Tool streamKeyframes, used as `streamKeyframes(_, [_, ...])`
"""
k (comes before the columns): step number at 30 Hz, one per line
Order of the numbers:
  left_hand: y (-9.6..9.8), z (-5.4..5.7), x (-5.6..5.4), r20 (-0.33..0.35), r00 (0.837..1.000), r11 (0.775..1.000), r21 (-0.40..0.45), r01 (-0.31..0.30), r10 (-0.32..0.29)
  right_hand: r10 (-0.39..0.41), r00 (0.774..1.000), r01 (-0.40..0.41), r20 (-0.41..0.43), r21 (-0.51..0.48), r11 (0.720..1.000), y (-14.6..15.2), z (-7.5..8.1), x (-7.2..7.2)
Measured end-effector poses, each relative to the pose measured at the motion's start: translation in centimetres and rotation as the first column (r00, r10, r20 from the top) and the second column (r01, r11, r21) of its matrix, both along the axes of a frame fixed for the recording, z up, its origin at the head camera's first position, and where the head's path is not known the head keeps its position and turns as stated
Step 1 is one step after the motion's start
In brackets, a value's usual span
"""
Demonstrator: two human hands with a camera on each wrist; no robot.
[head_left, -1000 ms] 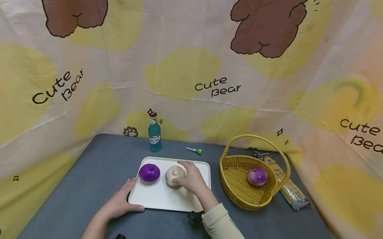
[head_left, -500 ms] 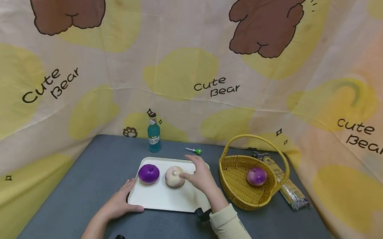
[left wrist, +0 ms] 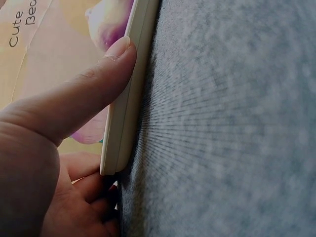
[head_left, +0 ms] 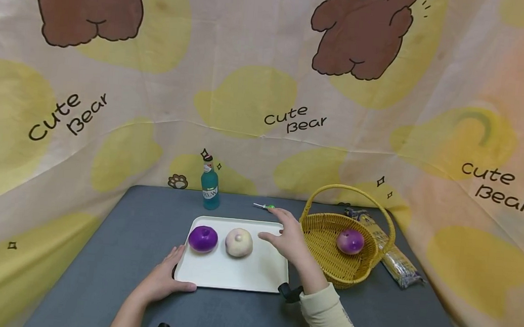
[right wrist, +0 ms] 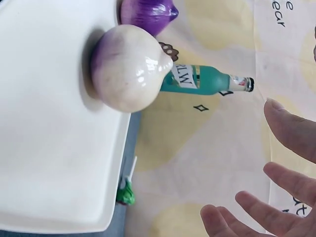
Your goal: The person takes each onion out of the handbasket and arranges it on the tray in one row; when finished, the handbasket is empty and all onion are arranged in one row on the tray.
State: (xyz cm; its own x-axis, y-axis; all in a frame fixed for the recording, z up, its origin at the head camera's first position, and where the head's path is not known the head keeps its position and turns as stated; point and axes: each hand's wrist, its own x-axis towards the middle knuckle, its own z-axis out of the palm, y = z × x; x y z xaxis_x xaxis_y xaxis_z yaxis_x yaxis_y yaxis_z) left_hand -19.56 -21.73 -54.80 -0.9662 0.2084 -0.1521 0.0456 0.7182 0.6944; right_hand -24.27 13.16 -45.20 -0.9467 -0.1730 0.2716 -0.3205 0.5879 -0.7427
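Observation:
My left hand (head_left: 163, 275) holds the near left corner of the white tray (head_left: 254, 277), thumb along the front rim and fingers at the left side. In the left wrist view the thumb (left wrist: 94, 81) lies against the tray's edge. My right hand (head_left: 290, 239) hangs over the tray's right side with fingers spread, holding nothing. A glossy white onion with a purple tinge (head_left: 239, 243) sits mid-tray, left of the right hand. Farther left on the tray is a deep purple onion (head_left: 203, 239). In the right wrist view, the white onion (right wrist: 128, 69) stands apart from the fingers.
A yellow wicker basket (head_left: 325, 239) with a tall handle stands right of the tray, a purple-and-white onion (head_left: 350, 241) inside. Behind it lies a clear package (head_left: 397, 259). A teal bottle (head_left: 210, 185) and a green lollipop (head_left: 263, 206) are beyond the tray. A printed cloth (head_left: 239, 101) hangs behind.
My right hand has let go of the white onion and drawn away to the right, towards the basket. The left hand keeps its place at the tray corner.

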Motion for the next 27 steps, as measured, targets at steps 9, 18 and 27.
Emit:
streamKeyframes(9, [0.0, 0.2, 0.1, 0.022, 1.0, 1.0, 0.001, -0.006, 0.006, -0.078, 0.997, 0.078, 0.002, 0.01, 0.997, 2.1, 0.5, 0.3])
streamKeyframes(18, [-0.1, 0.2, 0.2, 0.025, 1.0, 1.0, 0.01, -0.012, 0.011, -0.118, 0.993, 0.118, 0.002, 0.032, 0.993, 4.6, 0.4, 0.1])
streamKeyframes(27, [0.1, 0.3, 0.0, 0.031, 0.999, 1.0, 0.013, -0.015, 0.014, -0.172, 0.984, 0.17, 0.04, 0.042, 0.985, 7.1, 0.4, 0.7])
